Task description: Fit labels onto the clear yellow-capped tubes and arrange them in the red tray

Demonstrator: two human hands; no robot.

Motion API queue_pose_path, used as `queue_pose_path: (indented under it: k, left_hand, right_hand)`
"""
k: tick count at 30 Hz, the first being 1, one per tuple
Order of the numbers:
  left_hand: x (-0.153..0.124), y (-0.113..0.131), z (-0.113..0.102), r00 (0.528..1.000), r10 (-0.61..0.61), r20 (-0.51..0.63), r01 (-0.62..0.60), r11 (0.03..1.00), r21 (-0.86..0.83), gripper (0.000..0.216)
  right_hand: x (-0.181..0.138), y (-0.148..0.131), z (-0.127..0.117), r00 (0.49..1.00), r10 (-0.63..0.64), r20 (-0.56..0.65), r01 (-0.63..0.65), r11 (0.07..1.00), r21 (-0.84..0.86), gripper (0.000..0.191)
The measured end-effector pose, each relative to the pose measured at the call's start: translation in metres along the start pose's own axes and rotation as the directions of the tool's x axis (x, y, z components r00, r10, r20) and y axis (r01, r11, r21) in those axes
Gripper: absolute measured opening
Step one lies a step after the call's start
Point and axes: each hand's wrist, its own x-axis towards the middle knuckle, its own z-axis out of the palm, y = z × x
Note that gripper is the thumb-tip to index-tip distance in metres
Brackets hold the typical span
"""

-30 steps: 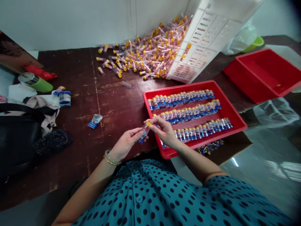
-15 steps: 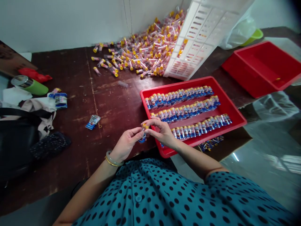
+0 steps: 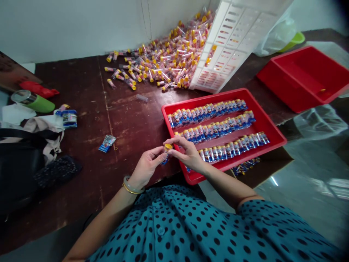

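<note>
Between my two hands is a small clear tube with a yellow cap (image 3: 168, 146), a blue printed part showing below it. My left hand (image 3: 149, 164) pinches it from the left, fingers closed round its lower part. From the right, my right hand (image 3: 187, 153) grips it near the cap with thumb and fingertips. My right wrist lies over the near left corner of a red tray (image 3: 218, 95). Inside the tray stand three rows of yellow-capped tubes (image 3: 231, 150) with blue labels or wraps. My fingers hide most of the held tube.
A heap of yellow-capped tubes (image 3: 163, 60) lies by the wall, against a tilted white plastic basket (image 3: 218, 62). Flat blue packets (image 3: 107, 143) lie left of my hands. A green bottle (image 3: 40, 103) and a black bag (image 3: 16, 167) are far left; another red bin (image 3: 297, 80) stands right.
The held tube has tipped slightly, so the round top of its yellow cap now faces me more. Both hands keep nearly the same place and grip.
</note>
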Motion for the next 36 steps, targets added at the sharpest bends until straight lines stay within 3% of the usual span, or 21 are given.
queue_pose_path:
  k: [3, 8, 12, 15, 17, 20, 23, 27, 36]
  left_hand:
    - [0.002, 0.002, 0.001, 0.996, 0.039, -0.078, -0.038, 0.999, 0.007, 0.028]
    - [0.002, 0.001, 0.003, 0.986, 0.096, -0.135, -0.081, 0.990, 0.115, 0.034]
    - [-0.001, 0.000, 0.005, 0.915, 0.276, -0.295, -0.172, 0.926, 0.335, 0.047]
    - [-0.002, 0.000, 0.006, 0.881, 0.340, -0.329, -0.196, 0.896, 0.399, 0.046]
    - [-0.001, 0.001, 0.006, 0.896, 0.292, -0.334, -0.186, 0.930, 0.316, 0.040]
    - [0.002, 0.002, 0.005, 0.962, 0.095, -0.257, -0.102, 0.995, -0.013, 0.034]
    - [0.003, 0.003, 0.005, 0.985, -0.002, -0.170, -0.040, 0.969, -0.244, 0.030]
    - [0.001, 0.005, 0.007, 0.986, 0.010, -0.169, -0.059, 0.956, -0.288, 0.029]
    - [-0.002, 0.006, 0.009, 0.986, -0.023, -0.168, -0.032, 0.948, -0.316, 0.027]
  right_hand:
    - [-0.001, 0.001, 0.001, 1.000, -0.011, -0.012, 0.012, 0.995, 0.101, 0.036]
    - [-0.004, 0.003, 0.001, 1.000, 0.007, -0.020, -0.004, 0.994, 0.112, 0.042]
    - [-0.006, 0.005, 0.000, 1.000, 0.021, -0.013, -0.019, 0.992, 0.123, 0.044]
    - [-0.007, 0.006, 0.000, 1.000, 0.029, -0.005, -0.028, 0.993, 0.116, 0.044]
    - [-0.009, 0.006, 0.001, 1.000, 0.029, 0.002, -0.030, 0.995, 0.092, 0.049]
    - [-0.013, 0.007, 0.003, 0.998, 0.022, 0.057, -0.023, 1.000, 0.021, 0.074]
    - [-0.018, 0.010, 0.009, 0.996, -0.003, 0.094, 0.010, 0.997, -0.075, 0.094]
    - [-0.020, 0.013, 0.016, 0.998, -0.055, 0.032, 0.060, 0.984, -0.167, 0.086]
    - [-0.019, 0.013, 0.022, 0.990, -0.131, 0.054, 0.141, 0.949, -0.280, 0.079]
